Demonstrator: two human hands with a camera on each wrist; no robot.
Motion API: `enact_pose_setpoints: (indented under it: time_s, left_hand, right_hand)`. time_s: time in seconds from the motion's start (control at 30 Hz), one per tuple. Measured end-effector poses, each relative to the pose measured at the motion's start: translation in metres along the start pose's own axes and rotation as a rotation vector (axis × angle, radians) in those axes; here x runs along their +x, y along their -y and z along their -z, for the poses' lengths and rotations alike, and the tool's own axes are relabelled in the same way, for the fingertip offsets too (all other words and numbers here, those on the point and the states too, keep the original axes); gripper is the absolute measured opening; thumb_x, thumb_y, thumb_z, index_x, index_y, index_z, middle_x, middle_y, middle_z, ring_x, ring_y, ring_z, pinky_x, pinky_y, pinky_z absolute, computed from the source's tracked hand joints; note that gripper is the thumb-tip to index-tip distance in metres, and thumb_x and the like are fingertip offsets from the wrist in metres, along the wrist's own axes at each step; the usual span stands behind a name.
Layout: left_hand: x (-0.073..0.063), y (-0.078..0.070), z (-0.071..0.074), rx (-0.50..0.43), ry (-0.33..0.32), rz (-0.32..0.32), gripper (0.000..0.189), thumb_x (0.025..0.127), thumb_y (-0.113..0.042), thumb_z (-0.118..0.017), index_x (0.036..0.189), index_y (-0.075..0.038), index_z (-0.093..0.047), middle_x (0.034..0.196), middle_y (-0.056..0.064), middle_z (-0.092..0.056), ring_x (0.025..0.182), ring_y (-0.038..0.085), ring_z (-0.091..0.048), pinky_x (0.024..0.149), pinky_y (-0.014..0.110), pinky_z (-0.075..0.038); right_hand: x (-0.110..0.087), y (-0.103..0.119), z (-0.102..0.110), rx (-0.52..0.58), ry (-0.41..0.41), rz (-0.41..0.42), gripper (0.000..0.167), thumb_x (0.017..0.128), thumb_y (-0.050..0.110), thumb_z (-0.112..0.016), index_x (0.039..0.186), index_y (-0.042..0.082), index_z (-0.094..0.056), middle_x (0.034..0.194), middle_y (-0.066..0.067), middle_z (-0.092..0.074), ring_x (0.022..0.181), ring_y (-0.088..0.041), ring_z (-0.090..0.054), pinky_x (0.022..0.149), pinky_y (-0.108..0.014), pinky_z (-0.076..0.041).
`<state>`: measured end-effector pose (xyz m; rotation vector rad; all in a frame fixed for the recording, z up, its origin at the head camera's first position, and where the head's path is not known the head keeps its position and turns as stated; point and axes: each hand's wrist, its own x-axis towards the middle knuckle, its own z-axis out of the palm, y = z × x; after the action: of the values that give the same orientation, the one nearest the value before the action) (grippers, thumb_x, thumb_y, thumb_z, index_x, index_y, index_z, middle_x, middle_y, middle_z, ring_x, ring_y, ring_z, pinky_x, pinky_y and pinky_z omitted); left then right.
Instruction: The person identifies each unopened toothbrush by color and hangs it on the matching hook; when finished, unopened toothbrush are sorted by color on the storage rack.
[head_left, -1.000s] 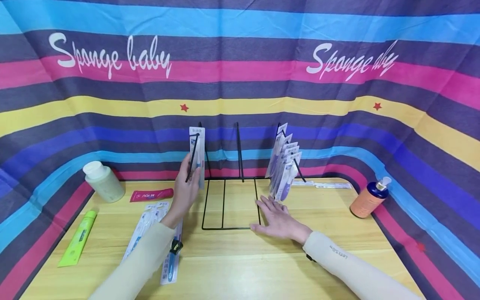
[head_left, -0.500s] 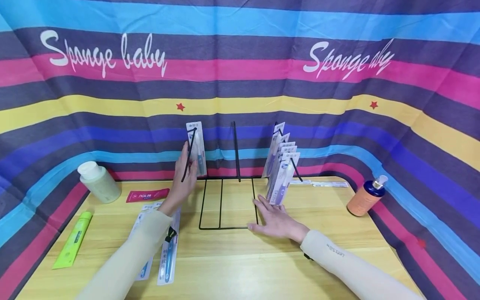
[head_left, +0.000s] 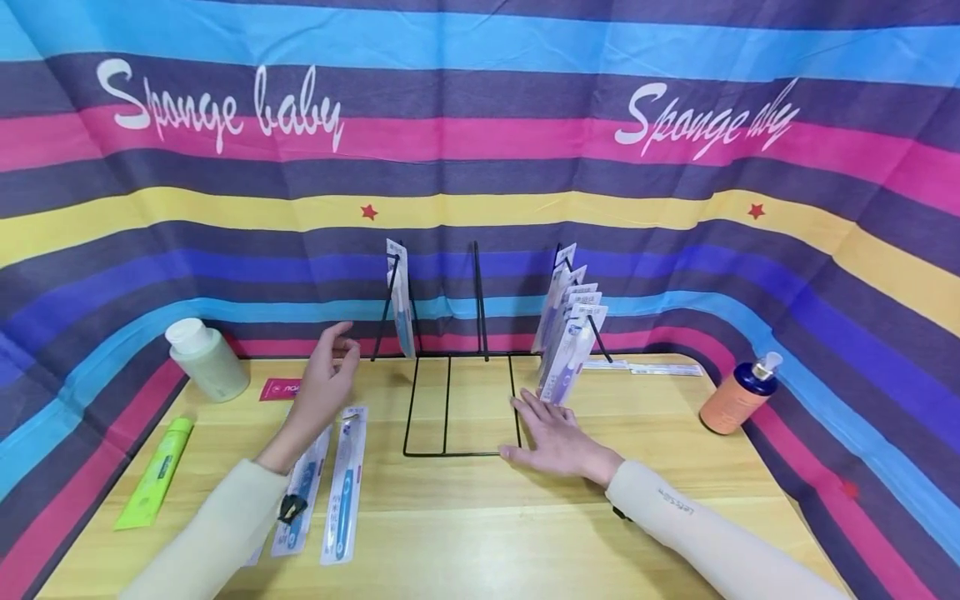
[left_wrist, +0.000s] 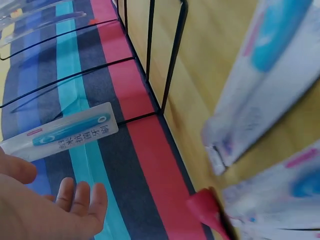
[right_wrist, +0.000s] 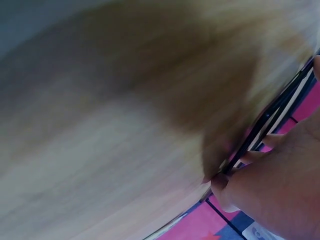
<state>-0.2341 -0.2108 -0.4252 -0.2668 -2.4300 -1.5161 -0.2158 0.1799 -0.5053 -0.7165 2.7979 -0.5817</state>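
A black wire rack [head_left: 447,408] stands on the table with upright prongs at the back. From its left prong hangs a packaged toothbrush with a blue handle [head_left: 402,304]; several packs with purple handles [head_left: 570,354] hang on the right one. My left hand [head_left: 330,367] is in the air left of the hanging blue pack, fingers loosely bent, holding nothing. In the left wrist view that hand [left_wrist: 60,207] is close below the blue pack [left_wrist: 75,131]. My right hand [head_left: 555,437] rests at the front right corner of the rack's base, fingers spread over the wire.
Packaged blue toothbrushes [head_left: 345,487] lie on the table at the left, partly under the left arm. A pink tube [head_left: 280,389], a green tube [head_left: 157,475] and a pale bottle [head_left: 207,362] lie or stand beyond them. An orange pump bottle [head_left: 738,396] stands at right.
My left hand has let go of the blue toothbrush pack on the left prong and moved left and towards me. The pack now hangs turned sideways. My right hand stays on the rack base.
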Motion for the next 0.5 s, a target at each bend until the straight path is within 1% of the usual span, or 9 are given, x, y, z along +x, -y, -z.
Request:
enact_pose_setpoints:
  time_s: [0.07,0.13,0.23,0.33,0.4,0.5]
  left_hand:
    - [-0.012,0.0,0.007,0.0,-0.005,0.023,0.051,0.118,-0.021,-0.048,0.164,0.0,-0.038,0.136,0.021,-0.057,0.124,0.03,-0.054,0.093,0.017,-0.045]
    - [-0.024,-0.001,0.013,0.008,-0.022,0.051,0.05,0.118,-0.021,-0.049,0.162,-0.001,-0.04,0.14,0.02,-0.056,0.128,0.031,-0.053,0.095,0.017,-0.043]
    - [-0.039,0.0,0.021,0.019,-0.044,0.085,0.048,0.118,-0.02,-0.049,0.161,-0.001,-0.041,0.142,0.021,-0.056,0.127,0.03,-0.053,0.095,0.017,-0.042]
    - [-0.053,0.002,0.028,0.023,-0.062,0.113,0.046,0.118,-0.018,-0.05,0.159,0.0,-0.043,0.14,0.022,-0.058,0.123,0.024,-0.054,0.092,0.013,-0.042]
    - [-0.062,0.006,0.033,0.037,-0.073,0.125,0.044,0.118,-0.017,-0.049,0.157,0.001,-0.045,0.139,0.023,-0.059,0.119,0.016,-0.054,0.09,0.01,-0.043]
    - [-0.078,0.012,0.042,0.072,-0.079,0.178,0.042,0.118,-0.017,-0.048,0.155,0.001,-0.046,0.139,0.023,-0.06,0.121,0.017,-0.055,0.087,0.01,-0.043]
  right_hand:
    - [-0.001,-0.001,0.001,0.01,0.008,-0.009,0.099,0.104,0.068,-0.058,0.175,0.01,-0.022,0.181,-0.019,-0.011,0.157,-0.058,-0.023,0.123,-0.073,-0.017]
    - [-0.002,-0.001,0.001,0.017,0.009,-0.01,0.098,0.104,0.068,-0.058,0.175,0.01,-0.022,0.181,-0.019,-0.011,0.157,-0.057,-0.023,0.123,-0.073,-0.017]
    - [-0.002,-0.001,0.001,0.014,0.008,-0.008,0.099,0.104,0.068,-0.058,0.175,0.01,-0.022,0.181,-0.019,-0.011,0.162,-0.05,-0.018,0.123,-0.074,-0.014]
    - [-0.001,0.0,0.001,0.004,-0.001,0.002,0.099,0.104,0.068,-0.058,0.174,0.008,-0.024,0.18,-0.02,-0.013,0.164,-0.046,-0.013,0.123,-0.074,-0.014]
    - [-0.001,0.0,0.0,-0.009,-0.006,0.009,0.099,0.104,0.068,-0.058,0.174,0.007,-0.025,0.18,-0.021,-0.014,0.164,-0.046,-0.011,0.123,-0.074,-0.015]
    - [0.0,0.0,-0.001,-0.014,-0.012,0.014,0.098,0.104,0.068,-0.057,0.174,0.006,-0.025,0.179,-0.022,-0.015,0.163,-0.048,-0.012,0.122,-0.074,-0.017]
